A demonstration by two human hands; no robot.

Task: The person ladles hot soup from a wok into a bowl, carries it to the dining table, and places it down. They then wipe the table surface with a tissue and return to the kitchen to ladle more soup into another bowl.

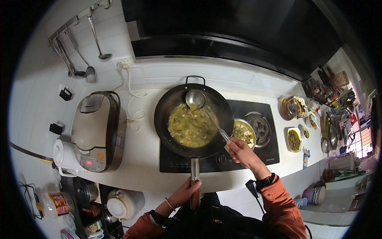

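Observation:
My left hand point(186, 191) grips the wooden-ended handle point(195, 195) of a large dark wok point(162, 119), which stands over the left part of a black glass cooktop point(176, 164). Yellowish soup with green bits point(191, 128) fills the wok's bottom. In my right hand point(243, 154) is the handle of a metal ladle point(196, 98); its bowl is at the soup's far edge, inside the wok. Right of the wok, partly under the ladle handle and my right hand, a metal bowl point(253, 133) holds pale cubes and greens in broth.
A rice cooker point(92, 122) and a white jug point(64, 155) stand at the left. On the right counter are a white dish of food point(294, 140), a glass pitcher point(288, 110) and small bowls. A range hood point(209, 47) hangs above; utensils point(91, 73) hang at the upper left.

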